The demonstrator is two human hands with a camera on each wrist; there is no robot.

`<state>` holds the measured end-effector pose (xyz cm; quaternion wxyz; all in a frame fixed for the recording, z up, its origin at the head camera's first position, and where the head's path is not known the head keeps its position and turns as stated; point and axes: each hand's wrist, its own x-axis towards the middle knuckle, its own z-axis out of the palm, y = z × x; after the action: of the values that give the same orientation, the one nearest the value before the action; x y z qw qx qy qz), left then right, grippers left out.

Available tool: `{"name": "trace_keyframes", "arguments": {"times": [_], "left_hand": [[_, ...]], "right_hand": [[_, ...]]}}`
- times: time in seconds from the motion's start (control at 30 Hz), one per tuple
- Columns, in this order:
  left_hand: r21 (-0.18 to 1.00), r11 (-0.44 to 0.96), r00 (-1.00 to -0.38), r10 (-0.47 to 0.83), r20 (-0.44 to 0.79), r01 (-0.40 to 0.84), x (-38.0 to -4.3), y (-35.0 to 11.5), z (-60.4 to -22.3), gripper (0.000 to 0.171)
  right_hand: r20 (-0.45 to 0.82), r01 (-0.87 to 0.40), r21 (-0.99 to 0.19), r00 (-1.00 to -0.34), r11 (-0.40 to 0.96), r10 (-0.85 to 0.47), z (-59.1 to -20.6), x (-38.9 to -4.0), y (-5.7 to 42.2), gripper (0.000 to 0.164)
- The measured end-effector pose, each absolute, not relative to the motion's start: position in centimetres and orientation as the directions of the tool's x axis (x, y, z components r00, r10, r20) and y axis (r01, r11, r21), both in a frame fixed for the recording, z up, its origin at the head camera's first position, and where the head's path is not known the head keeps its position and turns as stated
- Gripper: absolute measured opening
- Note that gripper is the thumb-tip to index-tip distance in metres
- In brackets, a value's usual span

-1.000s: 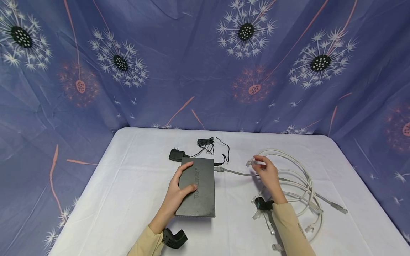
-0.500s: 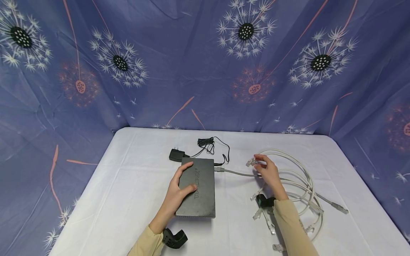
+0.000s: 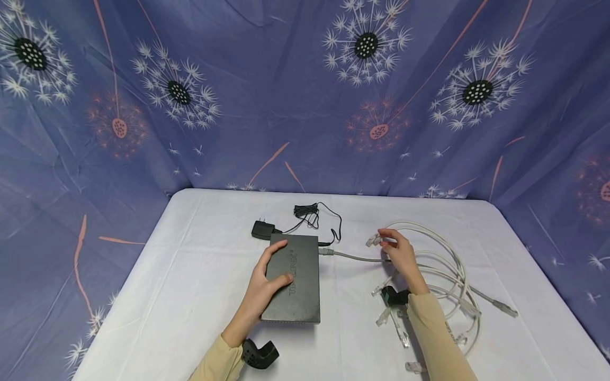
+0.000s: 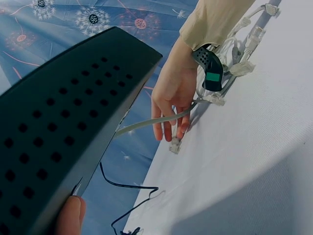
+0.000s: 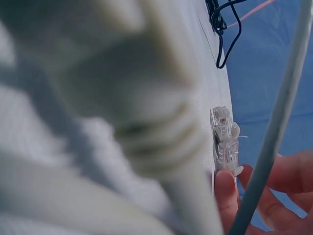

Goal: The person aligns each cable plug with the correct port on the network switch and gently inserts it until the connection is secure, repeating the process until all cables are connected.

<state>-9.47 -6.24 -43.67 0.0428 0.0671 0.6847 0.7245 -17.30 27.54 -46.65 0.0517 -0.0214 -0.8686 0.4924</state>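
Observation:
My left hand grips a black network switch marked TP-LINK by its left side, thumb on the top face. In the left wrist view its vented face shows at a tilt. A grey network cable is plugged into the switch's right side. My right hand pinches a clear network cable plug between thumb and fingertips, low over the white cloth. Another clear plug lies right beside it. A blurred cable boot fills much of the right wrist view.
Coiled white network cables with several loose plugs lie on the right, around and under my right forearm. A black power adapter with a bundled cord lies behind the switch. A patterned blue cloth hangs behind the table.
My right hand has shifted slightly to the right and its forearm has swung a little upward, fingertips staying at the plugs. The left hand and the switch have stayed in place.

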Motion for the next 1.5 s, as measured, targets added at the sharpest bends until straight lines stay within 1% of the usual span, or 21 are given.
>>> {"name": "trace_keyframes", "arguments": {"times": [0.27, 0.53, 0.7, 0.93, 1.13, 1.3, 1.5], "left_hand": [[0.998, -0.063, -0.988, 0.15, 0.035, 0.026, -9.5, -6.24, -43.59, 0.07], [0.998, -0.056, -0.989, 0.144, 0.031, 0.024, -9.49, -6.24, -43.56, 0.07], [0.998, -0.053, -0.99, 0.141, 0.03, 0.022, -9.46, -6.26, -43.58, 0.07], [0.999, -0.042, -0.989, 0.142, 0.028, 0.023, -9.37, -6.28, -43.68, 0.069], [0.999, -0.042, -0.989, 0.147, 0.032, 0.026, -9.35, -6.28, -43.76, 0.069], [0.999, -0.044, -0.988, 0.147, 0.036, 0.03, -9.35, -6.3, -43.79, 0.069], [0.998, -0.047, -0.988, 0.147, 0.04, 0.034, -9.38, -6.3, -43.79, 0.07]], "right_hand": [[0.066, 0.008, -0.873, -0.989, 0.488, 0.134, -46.67, -17.35, 27.5, 0.038], [0.06, 0.037, -0.872, -0.982, 0.489, 0.181, -46.57, -17.12, 27.32, 0.028], [0.061, 0.026, -0.869, -0.985, 0.494, 0.159, -46.78, -17.0, 27.32, 0.026], [0.062, 0.002, -0.87, -0.992, 0.492, 0.114, -47.0, -16.96, 27.34, 0.032], [0.061, -0.001, -0.862, -0.993, 0.506, 0.102, -47.19, -17.08, 27.46, 0.036], [0.056, -0.001, -0.85, -0.995, 0.527, 0.088, -47.15, -17.02, 27.5, 0.033], [0.041, 0.017, -0.866, -0.994, 0.5, 0.104, -46.98, -16.89, 27.46, 0.031]]}}
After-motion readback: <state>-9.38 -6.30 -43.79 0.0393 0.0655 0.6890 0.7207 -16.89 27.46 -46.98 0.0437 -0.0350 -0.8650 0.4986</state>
